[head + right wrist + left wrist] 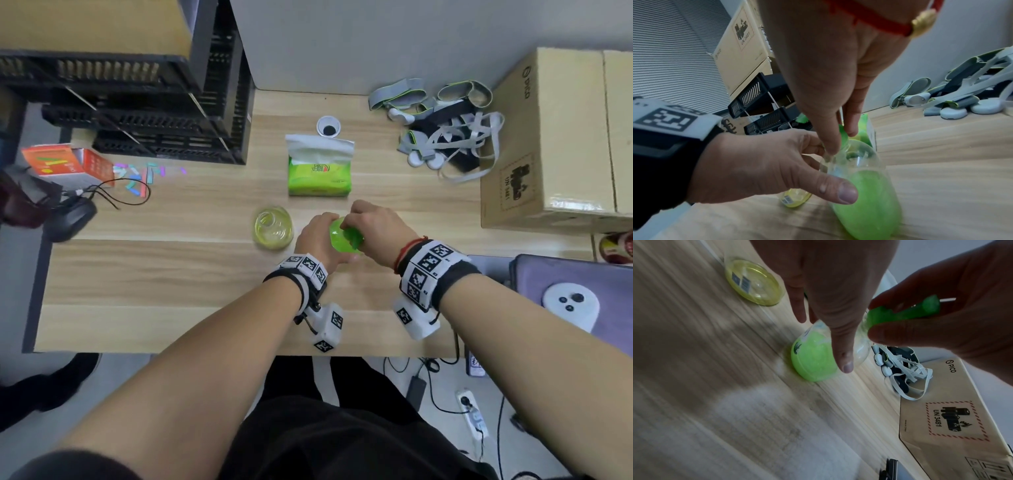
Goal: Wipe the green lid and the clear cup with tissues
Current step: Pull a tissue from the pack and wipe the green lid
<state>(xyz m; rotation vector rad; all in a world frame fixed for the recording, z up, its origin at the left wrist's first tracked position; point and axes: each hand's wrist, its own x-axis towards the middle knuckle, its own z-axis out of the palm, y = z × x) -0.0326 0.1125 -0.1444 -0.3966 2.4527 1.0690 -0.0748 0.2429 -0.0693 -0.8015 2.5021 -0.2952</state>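
A clear cup with a green lower part (336,236) stands on the wooden table (171,274). My left hand (322,236) grips the cup (813,363) round its side, thumb in front. My right hand (371,222) pinches the green lid (354,237) at the cup's mouth. In the left wrist view the green lid (904,313) sits tilted between the right hand's (941,324) thumb and fingers. In the right wrist view the lid (843,134) meets the rim of the cup (865,194), held by the left hand (760,170). A green tissue pack (320,174), with tissue showing at its opening, lies behind.
A yellow-tinted clear container (273,226) stands just left of the cup. Grey straps and trackers (445,130) lie at the back right beside a cardboard box (548,144). Black crates (154,120), a computer mouse (68,219) and small coloured pieces are at the left.
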